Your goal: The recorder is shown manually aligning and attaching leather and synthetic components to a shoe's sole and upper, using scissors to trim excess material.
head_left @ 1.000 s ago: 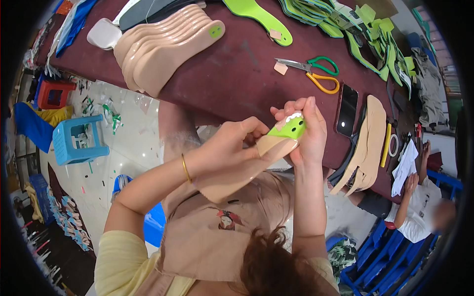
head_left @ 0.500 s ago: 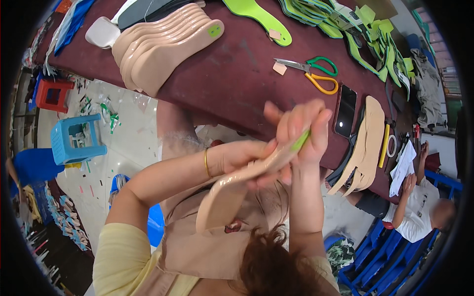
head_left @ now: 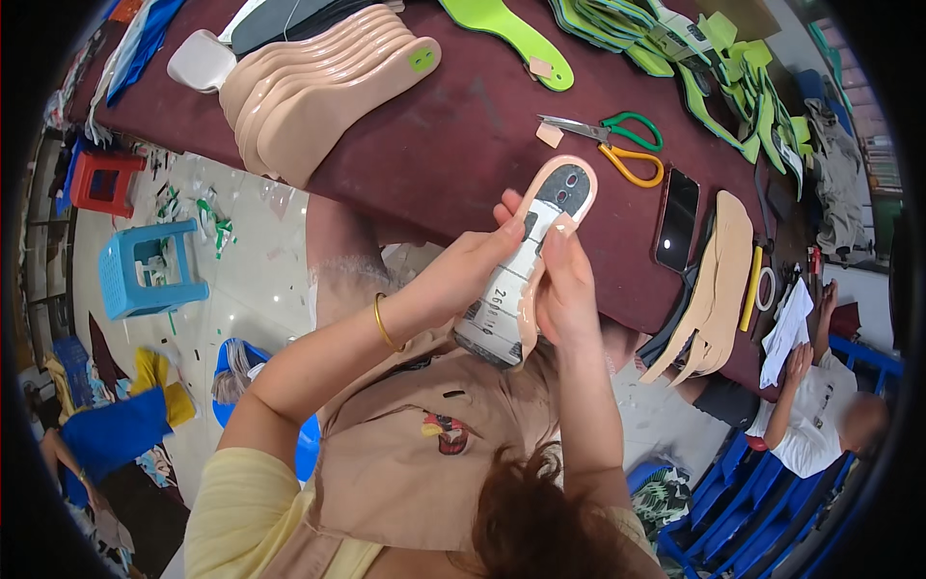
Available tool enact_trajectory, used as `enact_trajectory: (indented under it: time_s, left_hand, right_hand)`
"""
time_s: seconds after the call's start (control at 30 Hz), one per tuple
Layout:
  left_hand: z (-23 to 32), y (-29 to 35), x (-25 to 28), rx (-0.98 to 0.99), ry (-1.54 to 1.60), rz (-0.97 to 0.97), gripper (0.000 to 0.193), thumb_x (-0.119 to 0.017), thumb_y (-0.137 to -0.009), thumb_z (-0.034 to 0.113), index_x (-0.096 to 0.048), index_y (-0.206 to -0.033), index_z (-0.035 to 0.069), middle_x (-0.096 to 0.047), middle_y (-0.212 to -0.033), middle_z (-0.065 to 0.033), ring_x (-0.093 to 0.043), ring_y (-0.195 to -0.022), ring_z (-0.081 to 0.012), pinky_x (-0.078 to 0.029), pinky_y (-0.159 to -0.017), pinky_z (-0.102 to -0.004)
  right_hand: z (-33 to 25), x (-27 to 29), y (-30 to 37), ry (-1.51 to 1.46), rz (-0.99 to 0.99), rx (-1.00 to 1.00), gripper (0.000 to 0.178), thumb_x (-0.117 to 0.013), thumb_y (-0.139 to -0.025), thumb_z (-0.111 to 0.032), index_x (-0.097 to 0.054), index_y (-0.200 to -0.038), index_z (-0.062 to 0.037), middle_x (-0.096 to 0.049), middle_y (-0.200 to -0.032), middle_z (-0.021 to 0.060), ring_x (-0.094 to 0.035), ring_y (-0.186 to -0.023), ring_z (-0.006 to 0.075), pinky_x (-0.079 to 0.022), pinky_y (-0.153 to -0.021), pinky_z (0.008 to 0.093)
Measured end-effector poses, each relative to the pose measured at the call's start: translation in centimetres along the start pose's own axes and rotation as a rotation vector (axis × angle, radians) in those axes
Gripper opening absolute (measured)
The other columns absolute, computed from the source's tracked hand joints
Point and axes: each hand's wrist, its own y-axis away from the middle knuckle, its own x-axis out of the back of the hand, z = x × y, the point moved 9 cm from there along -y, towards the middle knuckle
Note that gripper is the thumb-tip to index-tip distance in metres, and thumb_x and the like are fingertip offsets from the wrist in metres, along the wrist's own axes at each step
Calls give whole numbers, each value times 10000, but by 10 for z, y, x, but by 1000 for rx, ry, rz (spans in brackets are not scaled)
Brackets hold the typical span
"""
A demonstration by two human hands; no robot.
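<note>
Left hand (head_left: 471,270) and right hand (head_left: 567,294), fingers curled, grip an insole (head_left: 509,280) underside-up over the table's (head_left: 434,179) near edge, apparently smoothing its beige rim (head_left: 528,317), which next calls for even pressing.

The wearer's two hands (head_left: 566,297), one held sole (head_left: 515,275)
One pair of scissors (head_left: 600,133), one phone (head_left: 677,217), one red stool (head_left: 108,162), one blue stool (head_left: 122,273).

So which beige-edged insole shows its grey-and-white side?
The insole held between the left hand and right hand; the stacked insoles show beige instead.
</note>
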Motion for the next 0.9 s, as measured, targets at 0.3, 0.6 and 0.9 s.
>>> enact_trajectory:
  time_s: [0.3,0.6,0.9]
  left_hand:
    - [4,3,9,-89,-20,156,542,-403,-985,423,-597,-1076,-75,-642,-953,-77,-604,-847,-114,-478,-740,-259]
    - [119,29,-6,-763,-1672,631,448,-574,-876,313,-537,-1192,-2,-621,-1058,-126,-535,-839,-271,-489,-715,-384]
    - [77,1,22,-775,-1759,624,504,-652,-803,245,-524,-1231,12,-556,-1174,-70,-502,-936,-242,-454,-817,-336]
  right_hand:
    - [5,-11,5,176,-87,-15,653,-549,-899,-53,-172,-1431,-24,-321,-1453,160,-320,-1351,253,-277,-1109,394]
    - [-140,51,-64,2418,471,795,453,-680,-817,-295,-535,-1133,-6,-537,-1224,194,-451,-1221,362,-376,-1012,411]
    - [-129,60,-82,1258,265,512,364,-490,-951,-370,-507,-860,-18,-602,-921,137,-590,-818,222,-486,-693,340]
